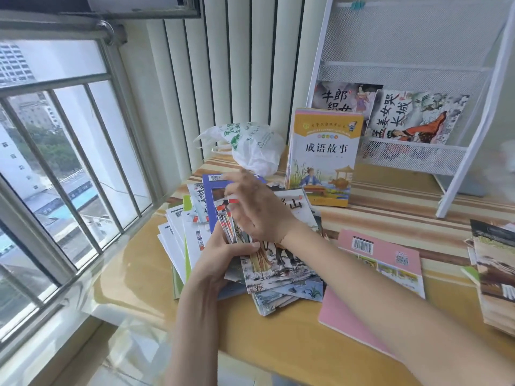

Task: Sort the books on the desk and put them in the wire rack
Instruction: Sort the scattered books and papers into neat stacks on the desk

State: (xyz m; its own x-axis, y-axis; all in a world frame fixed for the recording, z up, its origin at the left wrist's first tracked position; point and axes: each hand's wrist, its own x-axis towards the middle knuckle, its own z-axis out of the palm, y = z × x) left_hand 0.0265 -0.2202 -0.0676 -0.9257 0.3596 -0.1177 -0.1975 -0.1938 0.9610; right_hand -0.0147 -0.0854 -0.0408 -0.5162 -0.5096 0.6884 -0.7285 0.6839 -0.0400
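Note:
A heap of thin picture books (281, 271) lies on the yellow desk (278, 335) near the window. My left hand (220, 254) grips the near edge of a fanned bundle of these books. My right hand (256, 207) is over the bundle's top with curled fingers, pinching the upper edge of one book. A white wire rack (412, 160) stands at the back right and holds two illustrated books (415, 118) in its lower shelf. A yellow-covered stack of books (324, 157) stands upright, leaning against the rack's left side.
A pink book (381, 260) lies face down to the right of the heap. Another stack of books (493, 274) sits at the right edge. A crumpled white plastic bag (250, 146) lies behind the heap. A barred window (55, 162) runs along the left.

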